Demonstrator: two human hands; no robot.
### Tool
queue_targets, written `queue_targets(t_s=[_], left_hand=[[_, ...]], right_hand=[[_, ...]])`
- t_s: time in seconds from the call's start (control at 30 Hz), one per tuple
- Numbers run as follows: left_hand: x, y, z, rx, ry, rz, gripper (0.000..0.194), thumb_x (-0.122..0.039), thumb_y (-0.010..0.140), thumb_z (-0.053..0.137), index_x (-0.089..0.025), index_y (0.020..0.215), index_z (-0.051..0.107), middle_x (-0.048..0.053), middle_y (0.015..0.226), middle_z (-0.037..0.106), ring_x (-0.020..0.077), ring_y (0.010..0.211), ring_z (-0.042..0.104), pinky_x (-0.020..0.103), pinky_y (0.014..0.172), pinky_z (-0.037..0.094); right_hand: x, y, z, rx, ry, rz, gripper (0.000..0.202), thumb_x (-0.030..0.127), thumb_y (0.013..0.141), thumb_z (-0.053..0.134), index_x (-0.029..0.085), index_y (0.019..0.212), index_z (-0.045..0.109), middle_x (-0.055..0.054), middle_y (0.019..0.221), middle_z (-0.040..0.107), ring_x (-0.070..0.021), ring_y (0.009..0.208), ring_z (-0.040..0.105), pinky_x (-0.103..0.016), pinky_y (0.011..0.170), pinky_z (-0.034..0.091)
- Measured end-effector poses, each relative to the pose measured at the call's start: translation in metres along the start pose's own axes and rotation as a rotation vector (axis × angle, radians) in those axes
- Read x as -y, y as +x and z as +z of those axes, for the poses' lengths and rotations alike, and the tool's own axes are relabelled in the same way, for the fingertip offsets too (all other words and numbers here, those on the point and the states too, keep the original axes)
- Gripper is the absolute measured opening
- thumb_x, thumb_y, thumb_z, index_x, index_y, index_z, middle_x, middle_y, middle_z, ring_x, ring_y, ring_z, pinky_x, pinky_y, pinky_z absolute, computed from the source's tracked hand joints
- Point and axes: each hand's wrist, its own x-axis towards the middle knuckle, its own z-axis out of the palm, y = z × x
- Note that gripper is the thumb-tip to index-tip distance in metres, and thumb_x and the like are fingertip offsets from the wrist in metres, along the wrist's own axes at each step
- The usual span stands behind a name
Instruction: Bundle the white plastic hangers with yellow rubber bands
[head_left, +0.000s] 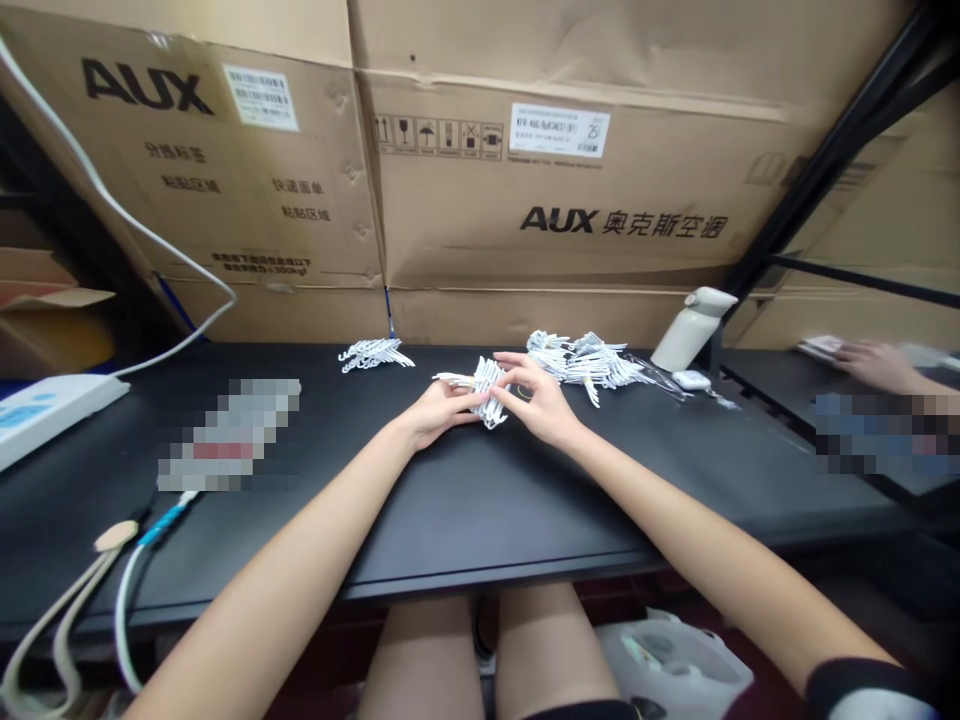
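Note:
Between my two hands, above the middle of the black table, is a bundle of thin white pieces [491, 392]. My left hand [444, 410] has its fingers closed on the bundle's left side. My right hand [538, 400] pinches it from the right, with the thumb and fingertips at its edge. To the left at the back lies a small pile of similar white pieces [371, 354]. A larger pile of them [596, 362] lies behind and to the right of my right hand.
A white bottle [691, 330] and a small white case [691, 381] stand at the back right. On the left are a blurred-out device [232, 435], a cable and a power strip [60, 410]. Another person's hand [874, 363] is at far right. Cardboard boxes [465, 230] line the back.

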Motion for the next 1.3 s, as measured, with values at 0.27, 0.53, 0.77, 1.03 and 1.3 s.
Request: queue_targets(t_s=[0.27, 0.53, 0.77, 1.03, 1.3], left_hand=[[0.0, 0.0, 0.001, 0.009, 0.03, -0.012, 0.038, -0.027, 0.061, 0.085, -0.015, 0.094, 0.07, 0.007, 0.095, 0.071, 0.0207, 0.093, 0.066, 0.041, 0.092, 0.048], [-0.003, -0.003, 0.004, 0.032, 0.099, 0.004, 0.042, -0.032, 0.06, 0.085, -0.015, 0.095, 0.07, 0.01, 0.099, 0.071, 0.0245, 0.1, 0.064, 0.044, 0.091, 0.049], [-0.005, -0.004, 0.005, 0.019, 0.077, -0.001, 0.043, -0.029, 0.059, 0.085, -0.015, 0.096, 0.069, 0.01, 0.098, 0.072, 0.024, 0.098, 0.065, 0.044, 0.091, 0.05], [0.0, 0.0, 0.006, -0.139, 0.194, 0.101, 0.039, -0.029, 0.058, 0.084, -0.015, 0.088, 0.064, 0.009, 0.092, 0.071, 0.0221, 0.086, 0.066, 0.04, 0.083, 0.053], [0.0, -0.005, 0.0, -0.472, 1.133, 0.771, 0.019, -0.023, 0.073, 0.065, -0.02, 0.091, 0.061, 0.004, 0.094, 0.064, 0.0196, 0.088, 0.06, 0.028, 0.074, 0.047]], right_hand=[[-0.003, 0.003, -0.006, 0.112, 0.027, 0.043, 0.017, 0.036, 0.081, 0.065, 0.02, 0.078, 0.067, -0.01, 0.136, 0.049, -0.0253, 0.129, 0.045, -0.043, 0.106, 0.036], [-0.005, 0.004, -0.001, 0.142, 0.287, 0.188, 0.026, 0.046, 0.076, 0.069, 0.019, 0.077, 0.069, -0.011, 0.141, 0.046, -0.0258, 0.133, 0.041, -0.04, 0.11, 0.031], [-0.005, 0.004, -0.001, 0.147, 0.281, 0.228, 0.028, 0.047, 0.071, 0.073, 0.019, 0.074, 0.07, -0.011, 0.135, 0.052, -0.0262, 0.127, 0.048, -0.041, 0.106, 0.037], [-0.016, 0.012, -0.005, -0.297, 0.272, 0.404, 0.04, 0.058, 0.069, 0.068, 0.018, 0.075, 0.065, -0.008, 0.09, 0.07, -0.018, 0.078, 0.066, -0.032, 0.067, 0.057], [0.004, 0.009, 0.002, 0.097, 0.536, 0.694, 0.035, 0.053, 0.081, 0.06, 0.019, 0.087, 0.056, -0.005, 0.075, 0.069, -0.0137, 0.059, 0.066, -0.023, 0.048, 0.054]])
